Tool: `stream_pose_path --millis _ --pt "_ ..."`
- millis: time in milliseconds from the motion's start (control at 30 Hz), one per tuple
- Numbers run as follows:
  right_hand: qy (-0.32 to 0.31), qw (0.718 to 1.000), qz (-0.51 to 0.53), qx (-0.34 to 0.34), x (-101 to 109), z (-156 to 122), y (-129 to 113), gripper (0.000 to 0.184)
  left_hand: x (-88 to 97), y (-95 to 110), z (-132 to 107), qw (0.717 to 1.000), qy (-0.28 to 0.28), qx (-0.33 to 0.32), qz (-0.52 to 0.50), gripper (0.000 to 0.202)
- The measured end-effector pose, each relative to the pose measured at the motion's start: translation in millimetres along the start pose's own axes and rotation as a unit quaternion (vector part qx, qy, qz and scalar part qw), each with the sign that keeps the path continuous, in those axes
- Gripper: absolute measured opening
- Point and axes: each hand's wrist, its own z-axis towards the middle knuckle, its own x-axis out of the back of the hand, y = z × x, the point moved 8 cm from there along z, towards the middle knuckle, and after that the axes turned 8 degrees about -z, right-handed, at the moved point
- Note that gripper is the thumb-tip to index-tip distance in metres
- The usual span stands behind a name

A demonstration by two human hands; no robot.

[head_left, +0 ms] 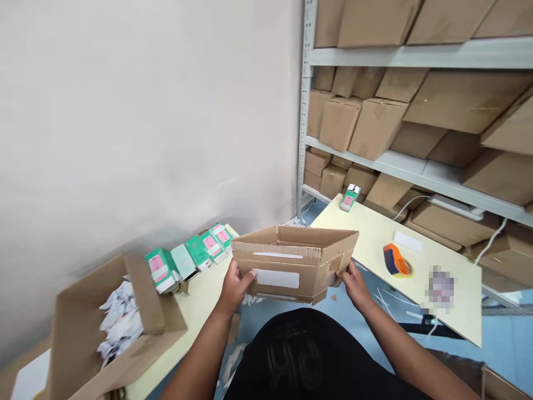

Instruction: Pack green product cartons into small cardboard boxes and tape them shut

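Between my hands, in front of my body, is a brown cardboard box (287,255) with its top edges raised and white label strips on the near side. My left hand (236,286) grips its left end, thumb pressed on the near face. At the right end, my right hand (353,283) is closed on the lower corner. The inside of the box shows only in part, and its bottom is hidden.
A large open carton (83,322) with crumpled white paper (122,319) stands left. Several green-and-pink boxes (195,250) line the table by the wall. On the right table (370,239) lie an orange tape dispenser (393,260) and another green box (350,198). Shelves (416,55) hold several cartons.
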Motion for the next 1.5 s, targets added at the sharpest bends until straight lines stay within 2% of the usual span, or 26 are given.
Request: stream_pose_path --millis 133,300,500,667,767,867,1000,1200,1333,1433,1500 --pt "0.053 0.998 -0.038 0.008 52.1 26.1 2.5 0.038 -73.3 -7.7 39.4 0.996 -0.073 -0.023 0.034 0.059" --pt "0.168 0.984 -0.017 -0.058 101.7 57.2 12.5 0.044 -138.8 -36.6 91.4 0.989 -0.138 0.005 0.051 0.059" --pt "0.218 0.971 0.044 -0.093 134.8 98.8 17.2 0.043 -218.6 -71.2 163.0 0.969 -0.246 0.030 -0.020 0.072" --pt "0.262 0.956 0.043 -0.128 154.0 145.4 20.0 0.045 -281.0 -87.0 226.3 0.923 -0.366 0.050 -0.107 0.071" --pt "0.300 0.938 0.023 -0.172 163.0 165.4 31.8 0.043 -305.9 -104.3 262.3 0.902 -0.398 0.080 -0.148 0.071" --pt "0.345 0.920 0.025 -0.185 170.6 172.7 43.4 0.042 -325.9 -132.1 289.1 0.892 -0.394 0.141 -0.172 0.071" --pt "0.357 0.913 0.081 -0.181 175.9 173.4 56.2 0.044 -354.4 -163.6 307.2 0.893 -0.396 0.184 -0.109 0.070" --pt "0.305 0.930 0.093 -0.183 186.7 177.9 70.3 0.055 -397.9 -188.5 324.9 0.901 -0.407 0.136 0.058 0.070" --pt "0.282 0.932 0.072 -0.215 200.2 183.5 88.6 0.049 -420.8 -204.7 331.7 0.901 -0.388 0.117 0.157 0.082" --pt "0.283 0.923 0.083 -0.249 214.8 186.4 105.9 0.046 -441.1 -205.7 330.5 0.883 -0.406 0.103 0.212 0.096" --pt "0.277 0.927 0.080 -0.241 225.4 191.3 111.2 0.047 -456.1 -196.0 331.2 0.875 -0.419 0.076 0.229 0.107"
